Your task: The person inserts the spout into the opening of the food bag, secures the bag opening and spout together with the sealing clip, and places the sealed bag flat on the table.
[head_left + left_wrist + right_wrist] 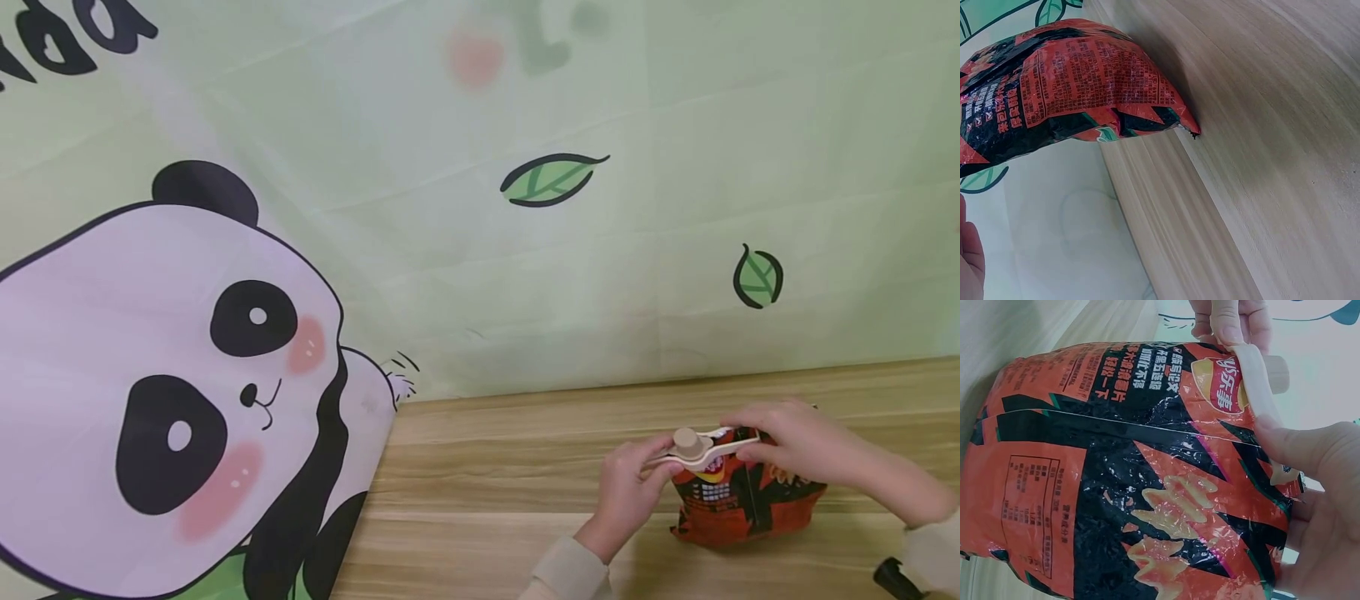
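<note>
A red and black bag of potato chips (738,504) stands on the table, its printed back facing the right wrist camera. Across its top lies a cream-coloured bag clip (701,457) with a round beige knob (686,442); its two arms look apart in the head view. My left hand (628,485) pinches the clip's knob end between thumb and fingers. At the other end, my right hand (802,442) has its thumb (1291,445) on the clip, with fingers behind the bag top. The left wrist view shows the bag's side (1085,81) and only a sliver of the left hand (969,256).
The wood-grain table (480,500) runs along a pale green cloth backdrop (450,275) printed with a panda and leaves. A black object (896,577) lies by the right sleeve (933,550) at the lower right edge.
</note>
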Demonstrator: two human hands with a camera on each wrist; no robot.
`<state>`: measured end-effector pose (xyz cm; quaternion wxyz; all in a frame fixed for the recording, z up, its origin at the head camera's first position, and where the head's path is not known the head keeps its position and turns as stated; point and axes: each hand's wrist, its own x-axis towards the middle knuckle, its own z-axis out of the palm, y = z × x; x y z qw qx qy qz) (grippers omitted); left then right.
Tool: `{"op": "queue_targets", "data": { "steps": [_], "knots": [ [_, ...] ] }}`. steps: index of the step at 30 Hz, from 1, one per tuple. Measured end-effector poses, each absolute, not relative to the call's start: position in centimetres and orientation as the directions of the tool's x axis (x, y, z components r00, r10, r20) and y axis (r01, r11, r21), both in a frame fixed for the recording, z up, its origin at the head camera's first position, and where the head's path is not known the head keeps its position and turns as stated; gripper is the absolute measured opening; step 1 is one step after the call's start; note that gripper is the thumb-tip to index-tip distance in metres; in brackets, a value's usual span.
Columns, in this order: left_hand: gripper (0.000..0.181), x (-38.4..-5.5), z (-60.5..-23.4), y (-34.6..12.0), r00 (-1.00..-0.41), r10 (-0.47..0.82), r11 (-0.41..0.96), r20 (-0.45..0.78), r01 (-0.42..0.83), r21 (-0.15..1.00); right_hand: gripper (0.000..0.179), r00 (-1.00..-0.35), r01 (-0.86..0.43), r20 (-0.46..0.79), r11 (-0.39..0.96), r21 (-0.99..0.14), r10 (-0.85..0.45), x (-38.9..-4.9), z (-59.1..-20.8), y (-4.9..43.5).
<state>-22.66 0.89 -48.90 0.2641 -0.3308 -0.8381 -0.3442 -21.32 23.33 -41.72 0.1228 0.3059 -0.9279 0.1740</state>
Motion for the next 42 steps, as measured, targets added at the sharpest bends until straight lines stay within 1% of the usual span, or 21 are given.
{"op": "queue_targets", "data": {
  "steps": [2,4,7,11,12,18,20,23,27,35,42],
  "knots": [
    [0.027,-22.7,-48.8,0.9,-0.635,0.375,0.544,0.675,0.741,0.395,0.03,-0.782,-0.612,0.331,0.748,-0.256,-0.527,-21.3,-41.7,23.4],
    [0.027,-22.6,-48.7,0.8,-0.641,0.383,0.544,0.666,0.739,0.398,0.03,-0.785,-0.61,0.33,0.749,-0.26,-0.525,-21.3,-41.7,23.4],
    [0.03,-22.5,-48.4,0.8,-0.683,0.406,0.549,0.607,0.713,0.436,0.031,-0.795,-0.597,0.322,0.757,-0.264,-0.515,-21.3,-41.6,23.3],
    [0.033,-22.6,-47.4,0.8,-0.716,0.449,0.561,0.534,0.691,0.455,0.031,-0.801,-0.591,0.31,0.759,-0.273,-0.512,-21.3,-41.6,23.3],
    [0.034,-22.7,-47.0,0.8,-0.714,0.466,0.567,0.522,0.694,0.443,0.031,-0.801,-0.592,0.307,0.758,-0.275,-0.514,-21.3,-41.6,23.3],
    [0.036,-23.4,-45.2,1.0,-0.661,0.604,0.592,0.445,0.746,0.305,0.032,-0.79,-0.604,0.318,0.752,-0.263,-0.524,-21.4,-41.5,23.3],
    [0.036,-23.5,-44.9,1.1,-0.663,0.626,0.602,0.411,0.746,0.286,0.031,-0.788,-0.606,0.321,0.752,-0.258,-0.525,-21.4,-41.5,23.3],
    [0.034,-23.5,-44.6,1.3,-0.679,0.628,0.614,0.381,0.732,0.294,0.03,-0.788,-0.606,0.325,0.753,-0.256,-0.523,-21.5,-41.5,23.3],
    [0.032,-23.4,-44.6,1.4,-0.689,0.614,0.626,0.386,0.722,0.295,0.03,-0.792,-0.601,0.323,0.757,-0.257,-0.519,-21.6,-41.5,23.3],
    [0.026,-23.4,-44.8,1.6,-0.673,0.595,0.607,0.439,0.734,0.303,0.032,-0.801,-0.591,0.307,0.762,-0.265,-0.514,-21.6,-41.4,23.3],
    [0.026,-23.4,-44.8,1.6,-0.677,0.591,0.605,0.439,0.732,0.314,0.029,-0.777,-0.615,0.347,0.751,-0.24,-0.525,-21.6,-41.5,23.4]
  ]
}}
